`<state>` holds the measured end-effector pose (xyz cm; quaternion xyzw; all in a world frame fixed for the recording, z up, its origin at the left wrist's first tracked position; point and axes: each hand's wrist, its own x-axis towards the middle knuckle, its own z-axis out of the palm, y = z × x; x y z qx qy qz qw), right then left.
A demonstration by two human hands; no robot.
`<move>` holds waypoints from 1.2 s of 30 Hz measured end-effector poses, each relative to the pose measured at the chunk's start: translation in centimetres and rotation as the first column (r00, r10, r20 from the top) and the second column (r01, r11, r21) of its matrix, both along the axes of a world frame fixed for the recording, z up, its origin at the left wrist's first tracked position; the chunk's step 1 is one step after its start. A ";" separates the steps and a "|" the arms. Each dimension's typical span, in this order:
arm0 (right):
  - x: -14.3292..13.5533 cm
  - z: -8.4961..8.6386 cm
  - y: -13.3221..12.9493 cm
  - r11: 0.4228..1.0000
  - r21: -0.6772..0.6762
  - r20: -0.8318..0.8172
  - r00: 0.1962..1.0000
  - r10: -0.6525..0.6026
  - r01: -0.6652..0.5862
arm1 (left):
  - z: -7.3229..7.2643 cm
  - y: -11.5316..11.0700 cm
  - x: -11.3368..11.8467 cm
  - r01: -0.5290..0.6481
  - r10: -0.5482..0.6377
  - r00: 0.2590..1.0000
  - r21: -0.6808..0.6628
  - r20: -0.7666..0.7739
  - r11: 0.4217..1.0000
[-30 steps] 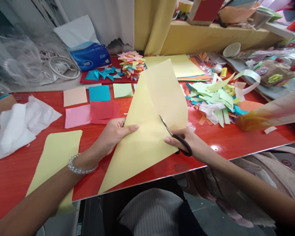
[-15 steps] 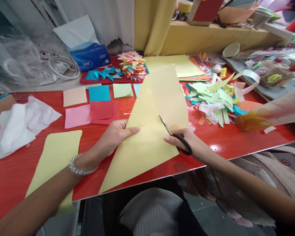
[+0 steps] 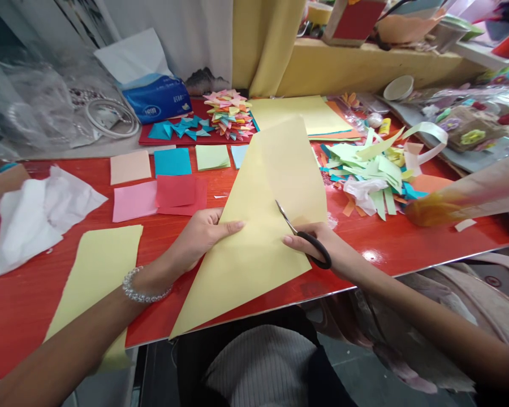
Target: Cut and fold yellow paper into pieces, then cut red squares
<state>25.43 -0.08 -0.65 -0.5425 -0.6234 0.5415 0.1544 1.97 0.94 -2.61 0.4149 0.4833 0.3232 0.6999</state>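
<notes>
A large sheet of yellow paper (image 3: 254, 260), folded on a slant, is held above the red table near its front edge. My left hand (image 3: 203, 234) pinches its left side, thumb on top and fingers hidden beneath. Black-handled scissors (image 3: 316, 249) are in my right hand (image 3: 322, 243), with the fingers wrapped round the handles and the thumb lying on the paper. One blade shows over the paper, pointing up and to the left; the other blade is hidden, seemingly underneath. By my left forearm lies a strip of yellow paper (image 3: 99, 265).
Small coloured paper squares (image 3: 173, 162) lie beyond my left hand, beside crumpled white tissue (image 3: 34, 220). A pile of paper scraps (image 3: 375, 167) is at the right. Behind stand a blue tissue pack (image 3: 155, 99) and a stack of folded paper stars (image 3: 229, 116).
The yellow paper and my left hand have shifted very slightly to the right. My right hand and the scissors have hardly moved.
</notes>
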 end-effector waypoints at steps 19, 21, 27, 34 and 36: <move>0.1 -0.7 0.0 0.999 -0.026 -0.015 0.999 -0.030 0.030 | -0.4 0.0 0.1 0.018 -0.016 0.997 -0.020 0.069 1.000; 0.0 -0.7 -0.1 0.998 -0.038 -0.025 0.999 -0.042 0.041 | -0.5 0.0 0.1 0.028 -0.025 0.997 -0.032 0.079 0.999; -0.2 -0.4 -0.1 0.997 -0.026 -0.027 0.997 -0.070 0.069 | -0.5 -0.1 0.2 0.042 -0.038 0.995 -0.047 0.087 0.998; -0.2 -0.3 -0.1 0.998 -0.003 -0.053 0.997 -0.064 0.064 | -0.4 -0.1 0.2 0.067 -0.063 0.995 -0.054 0.074 0.996; -0.2 -0.4 -0.1 0.998 -0.008 -0.049 0.997 -0.061 0.061 | -0.4 -0.1 0.2 0.074 -0.071 0.995 -0.054 0.070 0.996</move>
